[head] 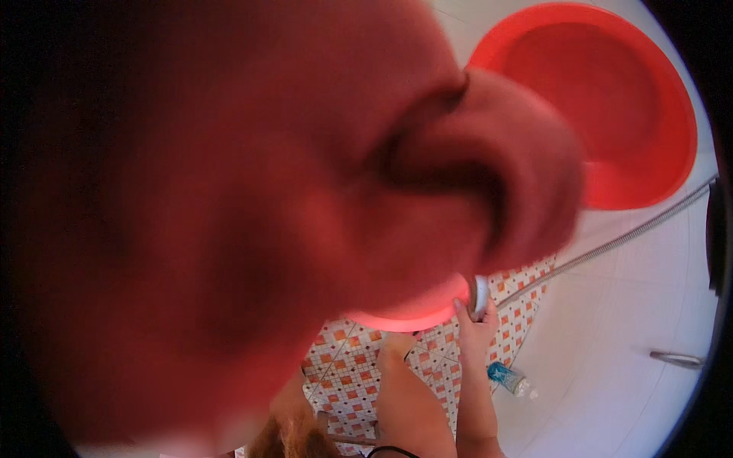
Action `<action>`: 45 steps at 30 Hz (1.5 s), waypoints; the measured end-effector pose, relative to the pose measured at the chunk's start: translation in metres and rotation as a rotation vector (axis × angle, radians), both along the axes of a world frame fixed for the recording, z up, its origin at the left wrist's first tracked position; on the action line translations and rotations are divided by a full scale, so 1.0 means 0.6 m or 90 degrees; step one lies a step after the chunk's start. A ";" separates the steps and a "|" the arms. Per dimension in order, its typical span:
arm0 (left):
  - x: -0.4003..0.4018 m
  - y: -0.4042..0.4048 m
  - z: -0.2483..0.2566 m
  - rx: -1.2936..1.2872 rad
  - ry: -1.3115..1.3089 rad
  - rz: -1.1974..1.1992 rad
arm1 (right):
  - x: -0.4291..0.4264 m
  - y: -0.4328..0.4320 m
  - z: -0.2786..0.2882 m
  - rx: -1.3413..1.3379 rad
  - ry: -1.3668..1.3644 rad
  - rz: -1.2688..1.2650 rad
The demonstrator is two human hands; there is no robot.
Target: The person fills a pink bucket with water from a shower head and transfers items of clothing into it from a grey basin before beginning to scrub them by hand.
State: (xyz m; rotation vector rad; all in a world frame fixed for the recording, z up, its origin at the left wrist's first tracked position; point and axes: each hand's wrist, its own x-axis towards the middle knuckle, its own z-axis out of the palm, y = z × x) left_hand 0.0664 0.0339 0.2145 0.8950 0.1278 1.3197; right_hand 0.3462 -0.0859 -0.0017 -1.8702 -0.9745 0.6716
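A large, blurred, dark red mass with folds [257, 229], seemingly cloth, hangs very close to the camera and covers most of the left and middle. My left hand is out of view. Below the red mass, my right hand [480, 323] closes around a grey-and-white shower head [481, 295], partly hidden by the red mass. My right thumb is beside the pinkish-red rim of a basin [412, 324]; whether it touches cannot be told. A ribbed metal hose [618, 240] runs from near this hand to the upper right.
A big red plastic basin [676, 143] stands at the upper right. A plastic bottle with a blue label [507, 378] lies right of my forearm. My bare leg [406, 389] rises over the patterned tile floor [435, 372]. A metal fitting [677, 359] is on the pale surface at right.
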 end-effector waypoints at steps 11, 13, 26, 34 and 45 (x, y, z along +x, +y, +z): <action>0.018 -0.003 -0.266 -0.106 0.822 0.187 | -0.002 0.000 0.018 -0.022 0.136 -0.039; -0.035 0.002 -0.302 -0.289 0.596 0.356 | 0.003 0.001 0.027 -0.044 0.052 -0.032; -0.158 -0.021 -0.603 -0.308 1.501 0.189 | -0.009 -0.005 0.003 -0.001 -0.059 0.016; -0.165 -0.022 -0.354 -0.593 0.245 0.360 | 0.011 -0.008 0.010 -0.040 -0.122 -0.005; 0.054 -0.007 -0.221 -0.091 0.596 0.148 | -0.003 -0.002 0.002 -0.007 0.047 -0.024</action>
